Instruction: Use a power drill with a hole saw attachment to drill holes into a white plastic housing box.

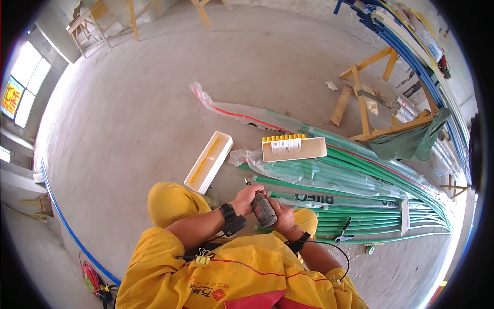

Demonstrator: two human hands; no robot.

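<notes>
A dark, dusty cordless drill [264, 210] is held between both my hands, its thin metal tip pointing away and to the left. My left hand [246, 200] is closed round the tip end. My right hand [284, 216] grips the body from the right side, its fingers partly hidden. Just beyond my left knee lies a narrow white open box [226, 147] with a yellow strip along its inside. Farther right, another white box [309, 149] rests on wrapped pipes, with a row of small yellow pieces [283, 137] along its far edge.
Long green pipes [360, 212], partly in clear plastic, spread over the floor to my right. A wooden rack [360, 100] carries blue and white pipes [432, 85] at the far right. A blue pipe [67, 218] runs along the left. Wooden stands [95, 23] are at the back.
</notes>
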